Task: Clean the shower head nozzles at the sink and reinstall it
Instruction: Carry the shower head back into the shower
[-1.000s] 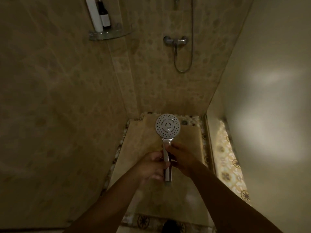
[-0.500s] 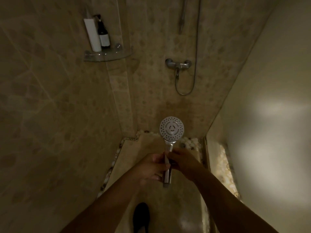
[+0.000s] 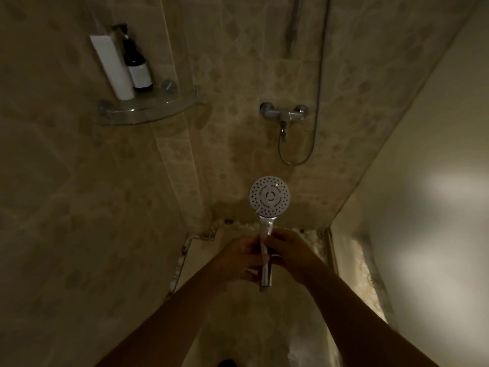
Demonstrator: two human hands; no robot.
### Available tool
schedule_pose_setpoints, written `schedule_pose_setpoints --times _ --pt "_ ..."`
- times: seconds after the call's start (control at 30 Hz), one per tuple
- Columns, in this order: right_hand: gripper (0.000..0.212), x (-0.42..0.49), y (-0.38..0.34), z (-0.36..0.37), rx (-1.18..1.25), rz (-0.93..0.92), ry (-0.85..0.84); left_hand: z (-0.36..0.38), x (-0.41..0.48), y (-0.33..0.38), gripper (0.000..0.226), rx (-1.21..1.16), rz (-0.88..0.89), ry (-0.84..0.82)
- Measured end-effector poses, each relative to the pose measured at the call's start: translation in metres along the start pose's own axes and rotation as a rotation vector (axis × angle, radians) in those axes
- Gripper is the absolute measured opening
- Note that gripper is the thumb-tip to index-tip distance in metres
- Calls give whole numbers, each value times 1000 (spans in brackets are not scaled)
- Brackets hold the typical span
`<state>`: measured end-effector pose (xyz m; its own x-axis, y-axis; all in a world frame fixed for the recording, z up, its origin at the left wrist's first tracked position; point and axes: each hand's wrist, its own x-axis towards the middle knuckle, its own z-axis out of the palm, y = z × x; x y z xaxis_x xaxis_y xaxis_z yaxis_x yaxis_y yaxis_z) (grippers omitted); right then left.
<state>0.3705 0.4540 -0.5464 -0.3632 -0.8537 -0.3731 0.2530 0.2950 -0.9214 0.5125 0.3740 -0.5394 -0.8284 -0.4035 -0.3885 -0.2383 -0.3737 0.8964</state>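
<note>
Centrally, just below mid-frame, both hands, the left hand (image 3: 242, 258) and right hand (image 3: 288, 254), grip the chrome handle of the shower head (image 3: 269, 196), its white nozzle face upright toward the camera, below the wall mixer (image 3: 284, 113).

A dim home shower stall: beige tiled walls (image 3: 66, 207), far wall mixer tap (image 3: 284, 113), hose (image 3: 316, 102), left corner glass shelf (image 3: 148, 112) with bottles (image 3: 136, 67).
</note>
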Motion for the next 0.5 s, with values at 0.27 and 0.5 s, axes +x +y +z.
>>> schedule_pose_setpoints --times 0.27,0.5 --pt "23 72 -57 -57 -20 -28 12 5 93 58 31 31 6 12" --pt "16 134 -118 -128 -85 -82 -41 30 179 114 25 98 48 56"
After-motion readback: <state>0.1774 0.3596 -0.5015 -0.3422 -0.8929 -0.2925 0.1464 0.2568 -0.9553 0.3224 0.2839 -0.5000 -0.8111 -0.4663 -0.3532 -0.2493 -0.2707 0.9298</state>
